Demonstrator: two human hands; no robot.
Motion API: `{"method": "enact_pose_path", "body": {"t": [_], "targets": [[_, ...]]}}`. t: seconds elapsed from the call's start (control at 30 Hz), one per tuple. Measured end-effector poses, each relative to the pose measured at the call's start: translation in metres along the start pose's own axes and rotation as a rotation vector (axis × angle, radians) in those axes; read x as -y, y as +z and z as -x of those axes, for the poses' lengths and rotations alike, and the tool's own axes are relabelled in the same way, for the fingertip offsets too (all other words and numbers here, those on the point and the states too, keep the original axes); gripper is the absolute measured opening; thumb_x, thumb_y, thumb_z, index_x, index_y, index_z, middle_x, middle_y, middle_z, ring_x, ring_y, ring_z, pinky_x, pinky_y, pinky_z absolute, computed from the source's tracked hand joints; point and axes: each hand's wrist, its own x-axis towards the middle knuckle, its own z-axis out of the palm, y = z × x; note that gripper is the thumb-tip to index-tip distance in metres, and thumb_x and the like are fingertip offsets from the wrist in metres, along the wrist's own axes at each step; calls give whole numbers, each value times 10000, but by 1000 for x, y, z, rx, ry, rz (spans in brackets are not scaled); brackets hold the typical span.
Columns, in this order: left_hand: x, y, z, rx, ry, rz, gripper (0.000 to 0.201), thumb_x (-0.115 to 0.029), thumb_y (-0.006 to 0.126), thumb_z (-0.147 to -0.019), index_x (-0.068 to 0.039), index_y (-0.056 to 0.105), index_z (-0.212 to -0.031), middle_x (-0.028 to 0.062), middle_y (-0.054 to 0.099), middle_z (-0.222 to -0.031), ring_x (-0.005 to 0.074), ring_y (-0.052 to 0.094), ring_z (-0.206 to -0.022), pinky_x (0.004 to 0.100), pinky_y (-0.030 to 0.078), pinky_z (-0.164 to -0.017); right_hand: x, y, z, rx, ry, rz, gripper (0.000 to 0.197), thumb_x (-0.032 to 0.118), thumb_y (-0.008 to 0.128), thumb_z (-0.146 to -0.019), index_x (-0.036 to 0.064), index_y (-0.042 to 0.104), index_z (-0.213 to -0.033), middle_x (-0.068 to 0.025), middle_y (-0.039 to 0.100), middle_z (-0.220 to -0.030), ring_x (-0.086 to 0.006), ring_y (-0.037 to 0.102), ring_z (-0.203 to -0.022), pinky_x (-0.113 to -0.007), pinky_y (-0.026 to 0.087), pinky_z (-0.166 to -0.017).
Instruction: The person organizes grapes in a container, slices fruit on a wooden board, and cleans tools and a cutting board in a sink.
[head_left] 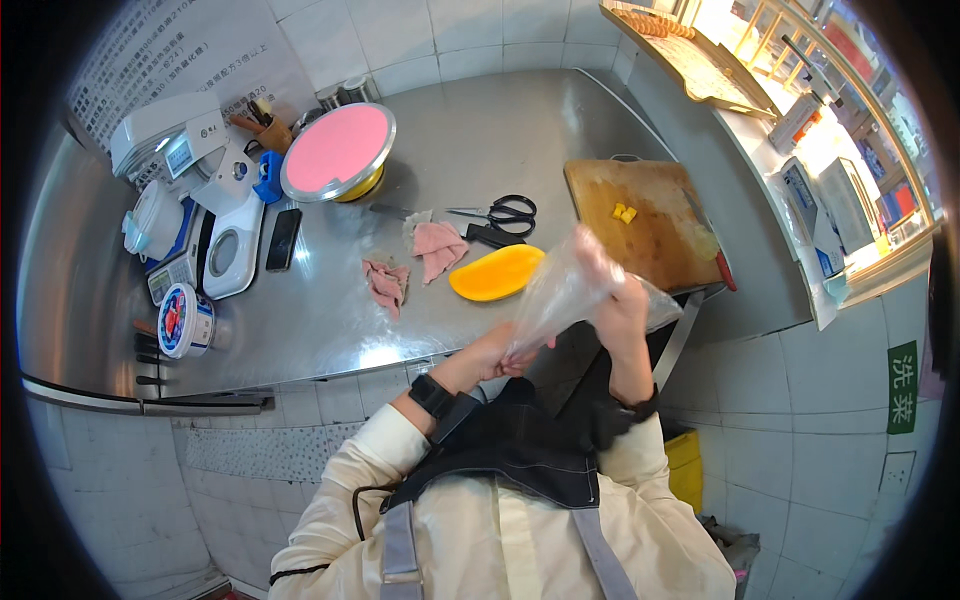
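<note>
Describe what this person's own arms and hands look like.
The left hand and right hand are ungloved. Cream sleeves stop short of both hands. The left wrist wears a black watch; a dark band sits at the right sleeve's end.

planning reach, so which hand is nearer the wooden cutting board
Right. The right hand is by the near left corner of the wooden cutting board; the left hand is farther off, lower and to the left, holding the clear plastic bag.

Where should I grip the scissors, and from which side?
By the black loops, probably from the right: the scissors lie flat with blades pointing left, and another black handle lies close on the near side.
</note>
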Motion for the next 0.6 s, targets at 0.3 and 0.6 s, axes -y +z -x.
{"method": "enact_pose_path", "body": {"t": [0.3,0.6], "targets": [[35,-34,-39,-189,-145,480,179,-213,371,-890,-62,457,-934,-51,334,-493,22,261,-358,153,220,-342,-107,-128,-29,-597,92,1185,642,296,624,-746,-50,345,-1209,-242,485,-1100,-353,479,-1037,-382,390,-876],[37,-81,-8,-488,80,432,495,-360,404,-852,-56,289,-1226,214,464,-1100,274,514,-921,350,450,-789,-130,-101,-66,-18,468,1583,730,544,617,-657,13,469,-1134,-231,528,-1057,-356,536,-965,-375,436,-811]]}}
